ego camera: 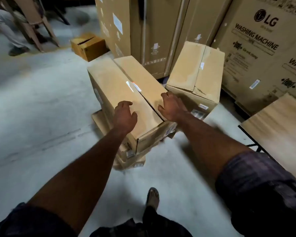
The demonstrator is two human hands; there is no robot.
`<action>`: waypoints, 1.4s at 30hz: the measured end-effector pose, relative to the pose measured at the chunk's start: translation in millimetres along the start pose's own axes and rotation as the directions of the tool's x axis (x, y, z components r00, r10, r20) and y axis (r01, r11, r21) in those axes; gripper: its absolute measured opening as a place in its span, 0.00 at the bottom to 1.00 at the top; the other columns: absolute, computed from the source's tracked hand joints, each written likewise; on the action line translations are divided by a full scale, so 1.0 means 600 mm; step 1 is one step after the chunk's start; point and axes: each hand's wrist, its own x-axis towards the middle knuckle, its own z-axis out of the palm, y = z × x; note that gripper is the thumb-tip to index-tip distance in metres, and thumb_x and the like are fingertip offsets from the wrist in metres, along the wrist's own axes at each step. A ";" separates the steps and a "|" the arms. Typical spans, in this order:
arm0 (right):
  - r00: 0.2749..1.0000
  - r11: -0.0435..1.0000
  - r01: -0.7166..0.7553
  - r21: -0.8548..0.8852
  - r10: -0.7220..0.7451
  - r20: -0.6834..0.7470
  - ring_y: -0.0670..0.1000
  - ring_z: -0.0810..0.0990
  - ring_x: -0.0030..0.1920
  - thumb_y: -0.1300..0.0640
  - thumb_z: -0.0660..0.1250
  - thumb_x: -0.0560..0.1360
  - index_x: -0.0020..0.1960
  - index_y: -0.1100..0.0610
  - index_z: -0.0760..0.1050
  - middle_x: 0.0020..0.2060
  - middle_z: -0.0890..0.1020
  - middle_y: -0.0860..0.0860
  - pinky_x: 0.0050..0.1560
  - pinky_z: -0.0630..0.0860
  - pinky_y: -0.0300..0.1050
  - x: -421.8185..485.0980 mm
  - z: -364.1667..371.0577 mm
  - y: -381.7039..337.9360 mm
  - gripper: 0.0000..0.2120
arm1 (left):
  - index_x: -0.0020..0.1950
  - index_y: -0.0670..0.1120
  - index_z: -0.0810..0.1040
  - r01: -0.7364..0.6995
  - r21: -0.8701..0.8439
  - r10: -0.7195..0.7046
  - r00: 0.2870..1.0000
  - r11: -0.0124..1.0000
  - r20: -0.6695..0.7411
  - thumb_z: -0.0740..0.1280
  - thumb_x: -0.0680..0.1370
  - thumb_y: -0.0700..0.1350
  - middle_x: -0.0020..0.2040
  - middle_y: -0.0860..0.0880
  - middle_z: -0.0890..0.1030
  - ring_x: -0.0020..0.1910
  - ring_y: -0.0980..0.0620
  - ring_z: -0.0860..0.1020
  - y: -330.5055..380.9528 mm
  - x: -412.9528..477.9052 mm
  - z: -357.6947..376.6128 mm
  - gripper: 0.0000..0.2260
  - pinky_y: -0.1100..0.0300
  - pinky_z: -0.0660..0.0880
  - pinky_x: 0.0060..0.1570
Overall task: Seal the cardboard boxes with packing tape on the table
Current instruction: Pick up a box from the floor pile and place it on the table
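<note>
Both hands are empty. The left hand (125, 113) has its fingers loosely curled and spread over the near end of the long box (114, 82). The right hand (170, 106) is spread the same way at the box's right edge, gripping nothing. Blur makes it impossible to tell whether either palm is resting on the cardboard or is just above it. The box lies directly under and ahead of the hands, on top of a stack of lower boxes (130, 159) on the floor (32, 100), not on the table. Its long axis runs away from the person, leaning to the far left, and the seam (151, 106) between its two top flaps follows that line. The hands sit on either side of the seam, left hand on the left flap and right hand on the right. At the near end the seam gapes dark, with the right flap lying a little lower. Farther up the seam is a shiny patch that could be tape, though that is uncertain. Both hands are about equally near. The likely next move is to press the flaps level or lift the box by its sides, with the right arm nearer the table (277, 127), which stands to the right of the box. Past the box's far right corner lies a second box (195, 71), with a washing-machine carton (263, 53) behind it. A small box (88, 46) sits beyond the long box's far left end. No tape roll is in view.
</note>
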 end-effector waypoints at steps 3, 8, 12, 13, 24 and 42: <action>0.999 0.998 0.004 0.060 -0.006 0.041 0.64 0.76 0.60 0.48 0.64 0.78 0.66 0.61 0.70 0.62 0.74 0.63 0.61 0.75 0.55 0.044 0.010 0.024 0.23 | 0.66 0.39 0.74 0.062 0.051 -0.059 0.997 0.997 -0.048 0.70 0.75 0.43 0.66 0.40 0.74 0.68 0.41 0.71 -0.008 0.025 0.006 0.20 0.48 0.67 0.70; 0.991 0.991 -0.060 0.117 0.045 0.123 0.65 0.73 0.63 0.47 0.66 0.78 0.67 0.61 0.67 0.63 0.73 0.64 0.62 0.74 0.57 0.100 0.027 0.048 0.25 | 0.66 0.40 0.75 0.175 0.090 -0.170 0.984 0.980 -0.054 0.70 0.75 0.43 0.72 0.41 0.69 0.70 0.41 0.69 -0.043 0.036 0.017 0.19 0.51 0.66 0.70; 0.966 0.927 -0.217 0.305 0.158 0.205 0.65 0.73 0.68 0.50 0.68 0.79 0.72 0.63 0.63 0.67 0.73 0.64 0.63 0.72 0.54 0.140 0.045 0.056 0.29 | 0.68 0.41 0.73 0.230 0.010 -0.228 0.969 0.973 -0.091 0.70 0.77 0.45 0.76 0.39 0.65 0.74 0.40 0.66 -0.059 0.055 0.016 0.22 0.51 0.65 0.71; 0.955 0.895 -0.264 0.360 0.192 0.224 0.64 0.73 0.68 0.50 0.69 0.79 0.72 0.64 0.63 0.68 0.73 0.63 0.63 0.71 0.52 0.152 0.050 0.058 0.29 | 0.72 0.39 0.70 0.257 -0.024 -0.258 0.963 0.966 -0.080 0.71 0.77 0.46 0.78 0.38 0.62 0.76 0.40 0.63 -0.062 0.061 0.014 0.25 0.51 0.63 0.73; 0.849 0.566 -0.510 0.648 0.207 0.487 0.54 0.82 0.58 0.31 0.71 0.71 0.63 0.54 0.79 0.57 0.83 0.50 0.62 0.77 0.51 0.250 0.109 0.079 0.32 | 0.76 0.45 0.58 0.517 -0.509 -0.561 0.824 0.688 0.078 0.69 0.79 0.42 0.69 0.45 0.71 0.64 0.46 0.72 -0.098 0.108 0.009 0.30 0.53 0.70 0.63; 0.806 0.072 -0.577 0.814 0.211 0.553 0.56 0.85 0.55 0.28 0.78 0.57 0.64 0.58 0.77 0.56 0.85 0.54 0.62 0.79 0.60 0.135 0.178 0.076 0.47 | 0.74 0.53 0.72 0.464 -0.645 -0.493 0.857 0.608 0.152 0.70 0.80 0.51 0.64 0.54 0.80 0.60 0.56 0.78 -0.152 0.064 -0.033 0.23 0.56 0.75 0.59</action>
